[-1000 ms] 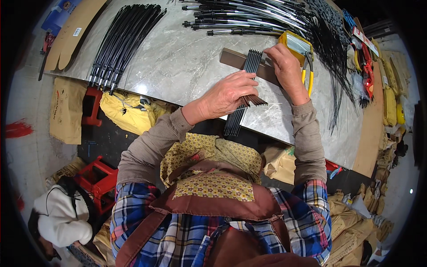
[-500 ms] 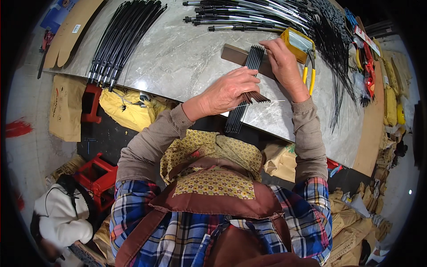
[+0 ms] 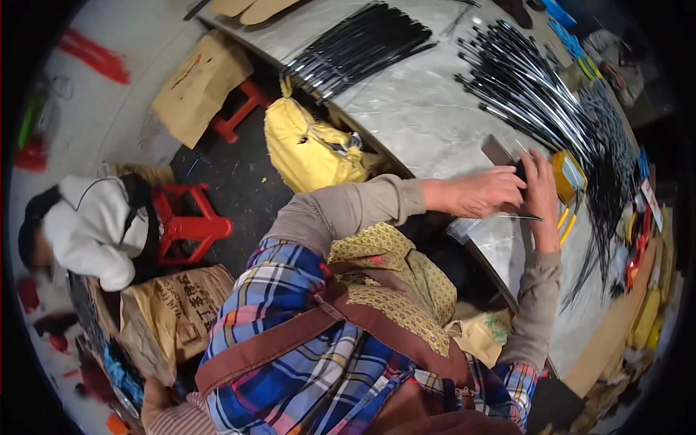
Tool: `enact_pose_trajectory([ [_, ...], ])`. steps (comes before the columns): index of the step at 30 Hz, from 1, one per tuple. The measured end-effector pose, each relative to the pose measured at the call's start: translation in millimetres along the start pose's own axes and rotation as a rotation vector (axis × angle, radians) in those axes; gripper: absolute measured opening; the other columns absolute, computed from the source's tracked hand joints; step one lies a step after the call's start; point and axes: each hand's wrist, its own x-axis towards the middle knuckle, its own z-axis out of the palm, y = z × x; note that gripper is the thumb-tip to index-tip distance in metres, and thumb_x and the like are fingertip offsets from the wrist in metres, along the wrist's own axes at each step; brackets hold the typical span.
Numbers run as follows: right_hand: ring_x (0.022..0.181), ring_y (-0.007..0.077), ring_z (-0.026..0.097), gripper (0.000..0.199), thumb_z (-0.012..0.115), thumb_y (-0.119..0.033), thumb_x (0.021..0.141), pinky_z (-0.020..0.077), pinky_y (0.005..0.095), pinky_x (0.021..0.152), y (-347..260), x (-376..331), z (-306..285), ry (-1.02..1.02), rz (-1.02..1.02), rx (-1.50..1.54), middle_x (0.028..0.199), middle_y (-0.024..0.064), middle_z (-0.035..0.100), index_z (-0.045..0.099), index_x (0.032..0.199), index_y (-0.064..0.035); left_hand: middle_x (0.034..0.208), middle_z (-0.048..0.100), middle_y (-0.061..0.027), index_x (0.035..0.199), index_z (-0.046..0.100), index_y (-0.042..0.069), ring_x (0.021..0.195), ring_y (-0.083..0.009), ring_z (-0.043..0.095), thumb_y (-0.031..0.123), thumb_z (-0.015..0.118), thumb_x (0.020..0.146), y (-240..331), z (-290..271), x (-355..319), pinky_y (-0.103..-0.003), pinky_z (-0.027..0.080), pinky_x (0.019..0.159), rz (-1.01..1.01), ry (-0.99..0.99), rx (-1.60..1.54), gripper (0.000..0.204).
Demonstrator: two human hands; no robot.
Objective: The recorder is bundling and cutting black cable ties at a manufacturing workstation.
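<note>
My left hand is closed over a bundle of thin black strips at the near edge of the grey table. The strip ends stick out past the table edge below my wrist. My right hand lies against the left hand, fingers pointing away from me and gripping the far part of the same bundle. A brown board lies under the bundle, mostly hidden by my hands. A yellow box sits just right of my right hand.
Heaps of long black rods lie at the table's far right and far middle. A yellow bag and red stools stand on the floor to the left. A person in white crouches beside brown sacks.
The view has swung to the left and tilted, so the table now sits at the upper right. Both hands stay on the strip bundle, now pressed closer together.
</note>
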Motion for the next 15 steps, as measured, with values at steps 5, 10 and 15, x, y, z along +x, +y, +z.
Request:
enact_pose_trajectory([
  [5,0.099,0.0293,0.062,0.038,0.056,-0.013,0.094,0.0484,0.0374,0.084,-24.2,-35.3,-32.9,0.029,0.301,0.292,0.117,0.013,0.066,0.058,0.13,-0.0032,0.078,0.066,-0.0043,0.089,0.066,0.004,0.073,-0.0134,0.061,0.026,0.063,0.099,61.4,-31.2,44.7,-0.026,0.048,0.069,-0.469,0.073,-0.758,0.024],
  [10,0.073,0.0263,0.063,0.025,0.053,-0.008,0.097,0.0485,0.0357,0.062,-96.9,-70.8,-86.9,-0.294,0.403,0.397,0.094,0.0138,0.072,0.063,0.116,0.0045,0.074,0.064,-0.0039,0.089,0.065,0.006,0.069,-0.0117,0.06,0.043,0.063,0.1,108.1,-49.9,70.2,-0.022,0.045,0.063,-0.507,0.286,-1.495,0.038],
  [15,0.073,0.022,0.061,0.027,0.059,-0.006,0.095,0.0496,0.0317,0.064,-121.9,-125.9,-71.8,-0.519,0.747,0.934,0.093,0.014,0.071,0.061,0.117,0.0092,0.076,0.058,-0.0008,0.093,0.06,0.006,0.067,-0.0105,0.053,0.034,0.068,0.097,122.9,13.9,46.5,-0.023,0.043,0.063,-0.391,0.335,-1.219,0.029],
])
